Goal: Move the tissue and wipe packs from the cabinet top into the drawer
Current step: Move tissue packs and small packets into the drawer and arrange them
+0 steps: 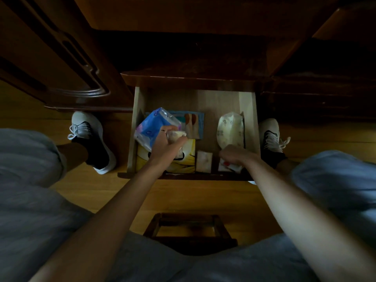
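Observation:
The light wooden drawer [138, 102] stands pulled out below the dark cabinet top [183, 58]. My left hand [165, 148] is inside it at the left, shut on a small pale pack [175, 135], beside a blue tissue pack [151, 127] that leans on the left wall. Under my hand lies a yellow pack [188, 161]. My right hand [234, 155] is at the front right, curled over a small white and red pack [227, 167]. A cream wipe pack [231, 129] stands along the right wall. A small white pack [204, 161] lies at the front middle.
A flat blue and orange packet [194, 123] lies at the drawer's back. My two shoes [89, 137] [270, 135] flank the drawer on the wooden floor. A dark wooden stool [189, 228] sits between my knees. A carved cabinet door [61, 64] is at the left.

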Demonstrator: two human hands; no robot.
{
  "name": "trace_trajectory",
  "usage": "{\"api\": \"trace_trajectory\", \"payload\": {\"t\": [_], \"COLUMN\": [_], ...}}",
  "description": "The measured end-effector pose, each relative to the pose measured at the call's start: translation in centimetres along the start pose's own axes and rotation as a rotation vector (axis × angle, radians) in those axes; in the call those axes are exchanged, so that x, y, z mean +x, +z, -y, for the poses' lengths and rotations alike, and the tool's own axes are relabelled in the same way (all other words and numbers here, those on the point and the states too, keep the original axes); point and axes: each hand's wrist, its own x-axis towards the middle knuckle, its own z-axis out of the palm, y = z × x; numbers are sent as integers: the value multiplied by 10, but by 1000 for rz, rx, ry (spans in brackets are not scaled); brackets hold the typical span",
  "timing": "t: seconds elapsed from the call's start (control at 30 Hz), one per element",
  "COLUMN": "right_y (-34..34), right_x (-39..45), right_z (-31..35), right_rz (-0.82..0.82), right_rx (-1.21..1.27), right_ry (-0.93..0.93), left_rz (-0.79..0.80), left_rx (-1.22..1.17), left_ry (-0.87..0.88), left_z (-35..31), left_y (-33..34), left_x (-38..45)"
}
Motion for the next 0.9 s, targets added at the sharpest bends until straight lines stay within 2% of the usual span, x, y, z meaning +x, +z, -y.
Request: {"api": "trace_trajectory", "payload": {"t": [0.1,0.27,0.37,0.57,0.67,0.9], "right_y": [-1,-16,-20,-17,-18,9], "right_x": [2,7,9,16,15,19], "right_z": [-4,11,12,-1,-8,-24], "right_rz": [-16,-258,-256,-234,-214,-150], "right_rx": [-65,22,-5,-84,55,-147], "right_ry": [-15,-143,-196,-149,-175,-140], "left_rz": [3,-46,-53,6,22,22], "left_rx": [-11,-17,-1,105,161,134], "left_ry": [0,-22,-21,-10,6,32], "left_z": [4,5,4,7,4,2], "left_y": [-4,-10,-10,-7,-4,10], "left_x": [-1,2,2,4,7,12]}}
